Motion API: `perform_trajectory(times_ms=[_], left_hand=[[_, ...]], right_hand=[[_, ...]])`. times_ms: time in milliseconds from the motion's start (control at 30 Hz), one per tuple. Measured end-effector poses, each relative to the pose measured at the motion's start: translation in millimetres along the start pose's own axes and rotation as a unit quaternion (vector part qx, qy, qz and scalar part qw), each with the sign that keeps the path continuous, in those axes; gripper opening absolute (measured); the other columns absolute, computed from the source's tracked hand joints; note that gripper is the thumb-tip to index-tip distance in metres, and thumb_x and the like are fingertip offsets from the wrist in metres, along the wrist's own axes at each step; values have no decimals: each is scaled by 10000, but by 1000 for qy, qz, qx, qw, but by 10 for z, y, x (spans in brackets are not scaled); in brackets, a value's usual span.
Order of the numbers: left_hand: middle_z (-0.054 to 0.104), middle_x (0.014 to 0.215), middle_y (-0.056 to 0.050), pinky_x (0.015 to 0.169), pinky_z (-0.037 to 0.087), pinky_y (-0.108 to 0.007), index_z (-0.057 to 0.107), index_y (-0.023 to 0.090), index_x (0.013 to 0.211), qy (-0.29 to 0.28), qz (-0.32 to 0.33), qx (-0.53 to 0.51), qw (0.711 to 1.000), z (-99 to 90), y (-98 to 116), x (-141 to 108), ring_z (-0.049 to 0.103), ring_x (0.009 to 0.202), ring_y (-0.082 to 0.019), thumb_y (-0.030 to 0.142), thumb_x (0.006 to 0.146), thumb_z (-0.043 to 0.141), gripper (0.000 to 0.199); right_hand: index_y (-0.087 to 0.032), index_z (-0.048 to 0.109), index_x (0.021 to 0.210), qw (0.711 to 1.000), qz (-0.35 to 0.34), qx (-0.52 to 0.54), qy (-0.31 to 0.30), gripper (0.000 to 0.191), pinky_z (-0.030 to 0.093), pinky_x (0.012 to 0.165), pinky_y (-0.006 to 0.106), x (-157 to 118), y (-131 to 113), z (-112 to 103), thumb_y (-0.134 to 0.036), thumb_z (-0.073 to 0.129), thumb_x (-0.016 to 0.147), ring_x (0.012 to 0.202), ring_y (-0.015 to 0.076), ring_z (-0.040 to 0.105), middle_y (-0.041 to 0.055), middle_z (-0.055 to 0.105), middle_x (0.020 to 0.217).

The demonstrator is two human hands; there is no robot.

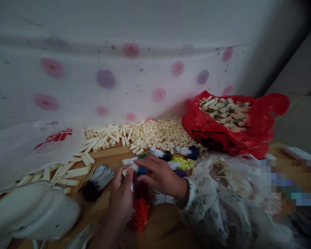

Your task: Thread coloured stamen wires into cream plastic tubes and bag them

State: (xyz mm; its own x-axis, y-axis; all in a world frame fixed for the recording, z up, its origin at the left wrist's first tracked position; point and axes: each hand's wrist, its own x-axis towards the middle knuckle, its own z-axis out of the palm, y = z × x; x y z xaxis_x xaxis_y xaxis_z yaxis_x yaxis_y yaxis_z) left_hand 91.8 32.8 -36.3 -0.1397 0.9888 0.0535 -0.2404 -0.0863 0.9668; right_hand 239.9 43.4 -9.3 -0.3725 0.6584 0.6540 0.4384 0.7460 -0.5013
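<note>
My left hand (123, 186) is closed around a small cream plastic piece (129, 169), mostly hidden by the thumb and fingers. Just to its right, my right hand (158, 176) reaches across with its fingertips apart, close to that piece; blue-ended sticks (141, 171) show in the gap between the fingers. Whether a thin stick lies at the right fingertips is too dark to tell. Around the hands lie bundles of thin white sticks with coloured ends: black (97, 183), red (141, 212), yellow (180, 164) and several others.
Loose cream plastic tubes (106, 140) and short slotted pieces (160, 133) are heaped along the back of the wooden table. A red plastic bag (209, 135) full of tubes stands at right. Clear plastic bags (235, 180) lie before it. A white rounded appliance (38, 211) sits front left.
</note>
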Motion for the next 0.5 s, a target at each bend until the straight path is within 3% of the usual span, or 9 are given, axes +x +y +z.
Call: perform_trajectory(times_ms=[100,267,333,400,433,500], left_hand=[[608,683,4,541,454,-247,590,175,911,-63,-6,136,989,-16,-2,-3,567,596,-166,568,776,612,416],[654,880,-60,726,481,-323,601,175,933,-139,90,286,944,-19,12,52,604,837,-242,496,839,534,341],[649,908,-70,735,474,-326,603,169,959,-158,103,294,937,-24,18,48,598,830,-238,474,861,504,336],[636,895,-63,704,465,-306,588,174,1047,-171,102,270,942,-28,26,15,588,782,-217,455,882,479,344],[628,887,-56,678,458,-292,553,184,1137,-179,99,251,946,-27,29,-8,577,751,-203,447,893,468,368],[613,853,-38,615,436,-264,395,213,1325,-201,86,210,953,-21,32,-52,543,679,-174,439,910,455,476]], right_hand=[[-200,636,1080,997,-17,-78,-20,223,478,773,293,-21,50,22,-267,560,881,873,175,575,75,638,957],[-185,662,999,986,-39,-160,-28,184,473,768,340,-86,90,62,-230,542,867,864,212,559,87,652,920],[-185,639,1087,994,-16,-105,-7,238,475,774,342,-94,117,33,-223,524,882,872,207,577,95,666,937],[-202,601,1160,998,49,19,35,281,477,791,337,-86,162,-27,-241,529,891,897,194,600,91,673,998],[-218,589,1166,988,89,106,62,283,481,788,328,-79,188,-60,-256,539,890,894,183,612,77,678,1003],[-250,590,1105,936,163,292,111,234,488,766,297,-67,234,-112,-273,581,872,855,154,634,31,693,954]])
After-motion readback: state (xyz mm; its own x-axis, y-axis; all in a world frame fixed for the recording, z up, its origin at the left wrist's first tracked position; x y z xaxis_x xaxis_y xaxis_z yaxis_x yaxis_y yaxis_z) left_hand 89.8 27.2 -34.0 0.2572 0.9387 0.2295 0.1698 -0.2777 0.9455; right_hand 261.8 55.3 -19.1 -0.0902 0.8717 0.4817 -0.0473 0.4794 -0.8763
